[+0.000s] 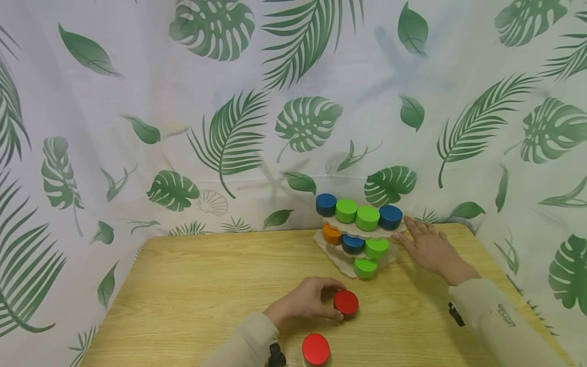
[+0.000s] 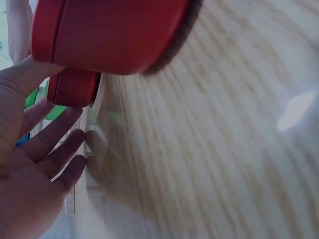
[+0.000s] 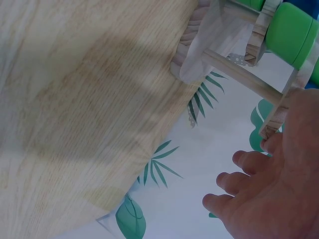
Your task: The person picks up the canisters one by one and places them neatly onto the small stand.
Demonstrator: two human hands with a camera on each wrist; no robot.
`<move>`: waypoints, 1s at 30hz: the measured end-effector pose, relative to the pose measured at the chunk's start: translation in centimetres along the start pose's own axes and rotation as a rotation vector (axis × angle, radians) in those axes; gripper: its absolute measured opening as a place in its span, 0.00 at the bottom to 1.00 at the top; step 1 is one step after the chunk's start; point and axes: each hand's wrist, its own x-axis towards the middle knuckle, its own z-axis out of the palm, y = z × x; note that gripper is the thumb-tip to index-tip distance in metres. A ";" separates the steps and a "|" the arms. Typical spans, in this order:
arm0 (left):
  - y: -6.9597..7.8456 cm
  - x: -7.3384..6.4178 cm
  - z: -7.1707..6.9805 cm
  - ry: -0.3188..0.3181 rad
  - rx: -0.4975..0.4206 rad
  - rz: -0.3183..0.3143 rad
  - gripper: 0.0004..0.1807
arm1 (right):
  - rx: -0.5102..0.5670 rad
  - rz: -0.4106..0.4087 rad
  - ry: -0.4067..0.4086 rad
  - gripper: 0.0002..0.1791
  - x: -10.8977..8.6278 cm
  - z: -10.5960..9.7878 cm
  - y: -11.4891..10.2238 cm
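My left hand (image 1: 308, 300) has its thumb and index finger round the sides of a red cylinder (image 1: 346, 302) on the table; the other fingers (image 2: 57, 157) spread loosely. A second red cylinder (image 1: 316, 349) stands nearer me, large in the left wrist view. At the back right is a tiered wooden stand (image 1: 337, 259) with scalloped edges. Blue cylinders (image 1: 391, 217) and green cylinders (image 1: 368, 218) line its top tier. Below are an orange cylinder (image 1: 332, 234), a blue one and green ones. My right hand (image 1: 433, 250), fingers extended, touches the top tier's right end.
The wood-grain table (image 1: 206, 285) ends at a leaf-printed curtain (image 1: 247, 127) close behind the stand. In the right wrist view, a wooden post (image 3: 244, 77) joins the stand's tiers, and the table edge runs beside it.
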 end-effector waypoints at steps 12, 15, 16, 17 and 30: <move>-0.1 0.2 -0.3 0.038 -0.016 0.003 0.31 | 0.000 0.003 0.004 0.45 0.0 0.1 0.1; -0.1 0.4 -0.6 0.072 -0.034 0.001 0.30 | 0.002 0.004 0.002 0.45 0.1 0.2 0.3; -0.1 0.6 -0.7 0.085 -0.039 0.002 0.30 | 0.002 0.004 0.002 0.45 0.1 0.2 0.3; -0.1 0.7 -0.7 0.099 -0.042 0.001 0.30 | 0.001 0.005 0.000 0.45 0.1 0.2 0.3; 0.3 1.9 -1.2 0.223 -0.057 -0.076 0.32 | -0.006 0.001 0.008 0.45 0.0 0.0 0.1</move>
